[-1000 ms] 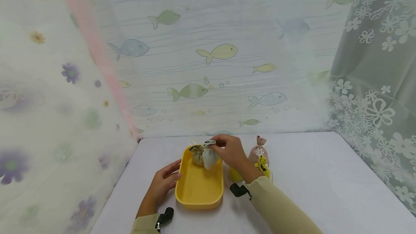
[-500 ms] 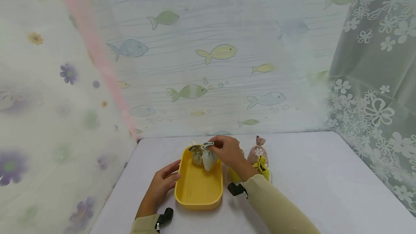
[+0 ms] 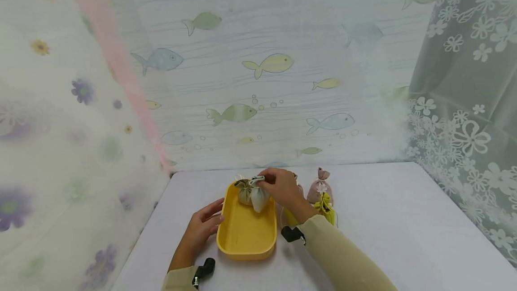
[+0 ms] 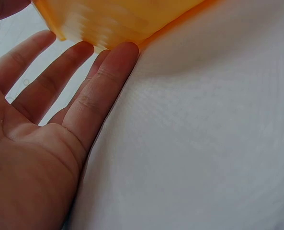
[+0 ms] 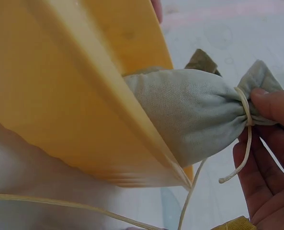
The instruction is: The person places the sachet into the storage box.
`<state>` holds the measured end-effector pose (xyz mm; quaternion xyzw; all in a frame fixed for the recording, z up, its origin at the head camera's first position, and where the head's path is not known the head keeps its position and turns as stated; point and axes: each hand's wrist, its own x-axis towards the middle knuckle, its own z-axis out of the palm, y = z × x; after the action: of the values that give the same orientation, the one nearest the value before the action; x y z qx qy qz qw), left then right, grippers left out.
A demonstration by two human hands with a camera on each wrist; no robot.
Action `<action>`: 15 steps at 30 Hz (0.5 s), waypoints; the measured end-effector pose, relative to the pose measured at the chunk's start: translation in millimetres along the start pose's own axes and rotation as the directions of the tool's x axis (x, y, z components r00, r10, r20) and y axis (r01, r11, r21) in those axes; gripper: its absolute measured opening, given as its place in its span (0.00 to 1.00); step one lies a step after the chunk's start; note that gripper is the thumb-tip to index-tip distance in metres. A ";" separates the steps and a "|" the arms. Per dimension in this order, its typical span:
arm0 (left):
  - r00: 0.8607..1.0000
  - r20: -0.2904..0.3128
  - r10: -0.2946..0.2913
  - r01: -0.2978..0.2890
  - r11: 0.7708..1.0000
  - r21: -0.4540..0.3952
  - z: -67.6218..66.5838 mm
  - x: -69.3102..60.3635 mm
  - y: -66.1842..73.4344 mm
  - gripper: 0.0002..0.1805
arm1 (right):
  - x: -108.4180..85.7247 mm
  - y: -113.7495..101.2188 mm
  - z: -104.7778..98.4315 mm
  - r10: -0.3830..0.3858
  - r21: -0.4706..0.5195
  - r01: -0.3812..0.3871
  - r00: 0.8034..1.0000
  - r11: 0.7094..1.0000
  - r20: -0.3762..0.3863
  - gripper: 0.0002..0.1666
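Hung behind with fish-printed sheeting (image 3: 194, 91) and at the right with a flower-patterned curtain (image 3: 464, 125); covered smoothly in white across the table (image 3: 375, 223). Likely light and soft in the case of the pale cloth bag (image 5: 189, 115), apt to sag and squash, with little to slip or break; best gripped at the gathered neck, above the cord (image 5: 247, 112). Pinched there between thumb and fingers of the right hand (image 3: 284, 187), over the far right corner of the yellow tray (image 3: 242, 237), just beside an olive bag (image 3: 244, 196); cannot tell whether resting on the tray's floor. Spread apart, fingertips against the tray's left wall, on the left hand (image 3: 202, 226). Beyond the tray's right edge, a pink bag (image 3: 317, 193) and a yellow-green bag (image 3: 326, 212).
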<state>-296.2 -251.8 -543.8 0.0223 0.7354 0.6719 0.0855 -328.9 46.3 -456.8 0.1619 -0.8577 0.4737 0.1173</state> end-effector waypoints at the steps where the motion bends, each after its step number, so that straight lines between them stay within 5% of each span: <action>1: 1.000 0.002 0.002 -0.002 1.000 -0.002 0.0 -0.1 0.0 0.31 | -0.1 0.0 0.0 -0.002 0.000 0.002 1.000 1.000 0.002 0.07; 15: 1.000 0.010 0.012 -0.011 1.000 -0.015 0.2 -1.2 0.3 0.31 | -1.7 2.4 1.9 0.022 -0.020 -0.022 0.999 1.000 0.035 0.06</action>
<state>-295.0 -251.8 -543.4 0.0292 0.7299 0.6776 0.0854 -328.4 46.1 -460.2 0.1597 -0.8659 0.4638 0.0983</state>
